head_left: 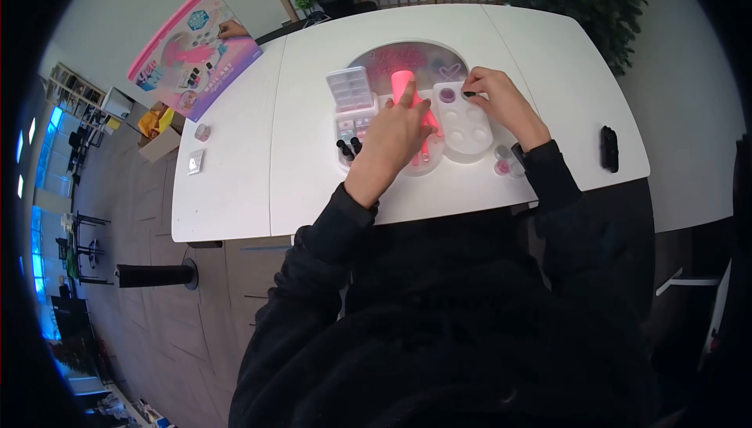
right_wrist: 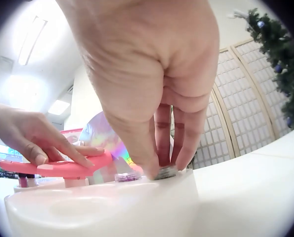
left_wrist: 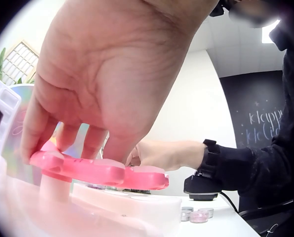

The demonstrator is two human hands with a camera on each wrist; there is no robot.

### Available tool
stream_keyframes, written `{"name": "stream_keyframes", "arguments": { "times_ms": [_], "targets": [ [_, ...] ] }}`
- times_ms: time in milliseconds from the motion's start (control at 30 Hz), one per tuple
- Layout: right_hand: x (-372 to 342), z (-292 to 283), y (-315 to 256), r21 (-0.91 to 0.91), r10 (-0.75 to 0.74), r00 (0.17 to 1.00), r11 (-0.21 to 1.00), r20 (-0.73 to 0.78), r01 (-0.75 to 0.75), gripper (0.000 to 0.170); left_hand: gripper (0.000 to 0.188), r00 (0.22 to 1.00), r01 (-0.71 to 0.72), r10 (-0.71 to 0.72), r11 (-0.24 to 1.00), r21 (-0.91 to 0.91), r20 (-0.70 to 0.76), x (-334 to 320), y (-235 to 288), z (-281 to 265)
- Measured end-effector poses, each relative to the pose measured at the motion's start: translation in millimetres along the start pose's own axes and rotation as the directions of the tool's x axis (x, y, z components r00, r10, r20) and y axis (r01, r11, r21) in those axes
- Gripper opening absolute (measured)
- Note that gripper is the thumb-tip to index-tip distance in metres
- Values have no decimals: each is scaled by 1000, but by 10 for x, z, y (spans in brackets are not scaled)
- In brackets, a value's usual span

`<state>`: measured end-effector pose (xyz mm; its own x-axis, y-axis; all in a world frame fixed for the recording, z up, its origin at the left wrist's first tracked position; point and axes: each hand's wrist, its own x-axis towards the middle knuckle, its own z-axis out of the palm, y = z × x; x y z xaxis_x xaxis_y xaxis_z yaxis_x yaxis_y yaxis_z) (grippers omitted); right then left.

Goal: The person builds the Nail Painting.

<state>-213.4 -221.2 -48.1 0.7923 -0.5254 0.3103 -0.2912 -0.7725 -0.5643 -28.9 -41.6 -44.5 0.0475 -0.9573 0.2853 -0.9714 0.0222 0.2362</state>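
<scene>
Fingers of my left hand [head_left: 392, 134] rest spread on a flat pink hand-shaped piece [head_left: 402, 81], which is raised on a support in the left wrist view. With its fingertips, my right hand [right_wrist: 156, 64] pinches a small round jar [right_wrist: 165, 173] at the far end of the white tray [right_wrist: 87, 207]. In the head view that jar looks dark green and partly covered by the fingers. Beside it, a purple jar [head_left: 447, 95] sits in a round well of the tray; several other wells hold nothing. How deep the pinched jar sits, I cannot tell.
Two black-capped bottles [head_left: 345, 150] and an open clear case [head_left: 350, 89] stand left of the pink piece. Small jars [head_left: 502, 167] lie near my right wrist. A shiny arched panel [head_left: 376, 64] is behind, a colourful box [head_left: 196, 52] at far left, a black object [head_left: 609, 149] at right.
</scene>
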Motion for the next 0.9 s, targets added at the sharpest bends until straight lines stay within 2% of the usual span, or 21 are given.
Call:
{"name": "stream_keyframes", "arguments": {
  "times_ms": [67, 133, 167, 233, 267, 333, 433, 500, 567, 667, 733, 767, 833, 867, 900],
  "targets": [
    [-56, -33, -30, 55, -19, 999, 998, -27, 21, 19, 50, 1000, -10, 10, 1000, -6, -18, 3, -32, 40],
    [-189, -96, -92, 182, 52, 995, 983, -82, -37, 20, 51, 999, -25, 24, 1000, -14, -34, 15, -54, 76],
    [-271, -147, -107, 182, 49, 995, 983, -84, -33, 20, 51, 999, -27, 27, 999, -26, -33, 16, -59, 81],
    [-448, -254, -100, -5, 131, 985, 991, -112, -132, 22, 51, 999, -31, 30, 999, -37, -31, 17, -44, 48],
    [-530, -283, -95, -4, 132, 985, 991, -113, -134, 22, 49, 1000, -13, 13, 1000, -6, -9, 17, -17, 8],
    [-695, -317, -78, -146, 295, 955, 945, -5, -293, 22, 48, 1000, -4, 3, 1000, 20, 22, 10, 20, -18],
    [-840, -291, 136, -136, 246, 969, 961, 17, -241, 23, 47, 1000, -28, 28, 999, -36, -11, -6, -3, -41],
    [-922, -284, 258, -126, 285, 958, 951, -6, -284, 23, 47, 1000, -15, 16, 998, -56, 17, 6, 30, -88],
    [-925, -302, 322, -51, 273, 961, 960, -41, -275, 24, 46, 999, -45, 45, 997, -55, -14, 8, 44, -68],
    [-943, -370, 226, -42, 308, 950, 950, -48, -310, 24, 46, 1000, 4, -3, 1000, -13, 23, 13, 28, -70],
    [-951, -405, 131, -2, 173, 985, 985, -12, -173, 23, 46, 1000, 1, 0, 1000, -25, 25, 16, 30, -78],
    [-962, -384, 74, 1, 173, 985, 985, -11, -173, 23, 46, 1000, 3, -2, 999, -37, 22, 12, 26, -82],
    [-978, -298, -80, -183, 302, 953, 938, 15, -294, 24, 46, 1000, -2, 3, 999, -47, 12, 4, 17, -78],
    [-959, -266, -172, -181, 297, 955, 940, 19, -289, 24, 46, 1000, -12, 12, 998, -60, -1, 0, 17, -77],
    [-931, -248, -263, -178, 383, 924, 911, 28, -372, 24, 46, 1000, -8, 7, 998, -59, -5, 0, 23, -85]
  ]
}}
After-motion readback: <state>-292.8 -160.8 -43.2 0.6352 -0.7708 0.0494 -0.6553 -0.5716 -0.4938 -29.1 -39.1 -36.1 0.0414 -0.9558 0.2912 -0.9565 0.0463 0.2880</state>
